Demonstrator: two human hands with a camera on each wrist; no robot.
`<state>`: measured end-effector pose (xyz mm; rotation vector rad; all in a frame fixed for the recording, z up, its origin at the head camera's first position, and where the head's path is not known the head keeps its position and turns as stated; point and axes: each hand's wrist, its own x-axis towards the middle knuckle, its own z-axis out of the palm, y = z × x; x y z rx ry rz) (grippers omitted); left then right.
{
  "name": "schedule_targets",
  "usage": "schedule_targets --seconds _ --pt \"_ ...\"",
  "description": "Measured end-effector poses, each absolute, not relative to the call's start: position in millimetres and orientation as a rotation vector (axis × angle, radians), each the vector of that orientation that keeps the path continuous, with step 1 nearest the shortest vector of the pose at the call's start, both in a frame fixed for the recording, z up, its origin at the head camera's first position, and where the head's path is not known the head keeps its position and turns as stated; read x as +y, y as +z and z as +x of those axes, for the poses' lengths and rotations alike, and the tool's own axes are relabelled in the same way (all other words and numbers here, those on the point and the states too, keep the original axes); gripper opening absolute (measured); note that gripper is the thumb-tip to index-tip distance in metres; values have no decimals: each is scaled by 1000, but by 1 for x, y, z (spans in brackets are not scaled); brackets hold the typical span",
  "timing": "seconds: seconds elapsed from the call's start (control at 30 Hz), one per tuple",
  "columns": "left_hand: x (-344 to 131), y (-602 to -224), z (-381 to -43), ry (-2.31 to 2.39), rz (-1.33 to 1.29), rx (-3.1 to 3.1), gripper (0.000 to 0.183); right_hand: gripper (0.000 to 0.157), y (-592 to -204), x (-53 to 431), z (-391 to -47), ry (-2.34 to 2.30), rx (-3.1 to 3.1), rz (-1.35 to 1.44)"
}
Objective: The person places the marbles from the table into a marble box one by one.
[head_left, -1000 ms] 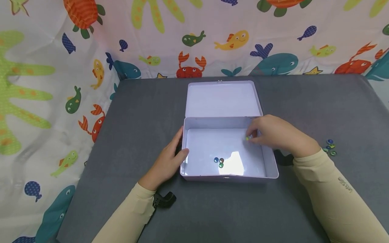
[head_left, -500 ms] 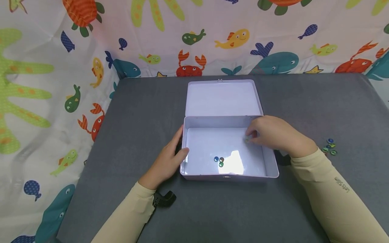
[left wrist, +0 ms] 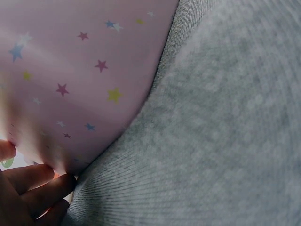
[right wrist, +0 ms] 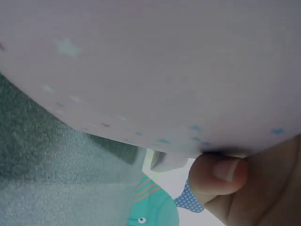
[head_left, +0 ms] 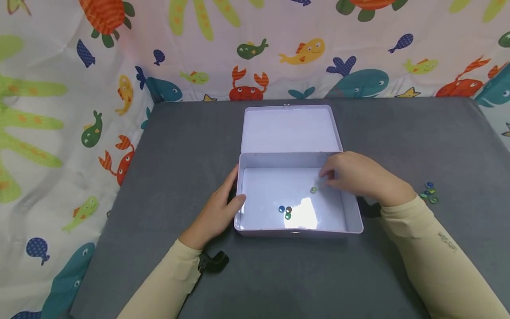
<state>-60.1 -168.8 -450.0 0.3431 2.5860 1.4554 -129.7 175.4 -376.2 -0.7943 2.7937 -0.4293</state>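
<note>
Inside the box [head_left: 260, 186], a green bead [head_left: 313, 190] lies beside the parted fingers [head_left: 328, 169] of the right hand [head_left: 356, 176].

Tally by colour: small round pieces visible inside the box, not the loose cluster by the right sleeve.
Blue piece: 1
Brownish piece: 1
Green piece: 1
Pale green piece: 1
Total: 4 visible in the box
</note>
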Motion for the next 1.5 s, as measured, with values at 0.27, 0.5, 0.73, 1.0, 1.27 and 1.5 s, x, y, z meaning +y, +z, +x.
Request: schedule_targets --seconds 0.27,0.5,0.73,1.0,1.27,1.5 --pt "-168 -450 -60 1448 335 2585 76 24 -376 181 -129 -564 2806 -826" --pt "-168 -450 -61 1461 336 2583 77 24 -371 191 -128 -651 2886 -879" --pt "-167 -449 -60 1461 350 2596 78 23 -361 203 -127 -678 2972 -765" --pt "-166 -448 -59 1460 356 2591 76 24 -354 222 -128 -661 2963 -616" --pt "-168 -448 -59 1477 351 2592 76 25 -351 237 -131 -611 2978 -592" --pt "-168 -449 -60 1462 375 2599 75 24 -357 256 -127 -598 3013 -598"
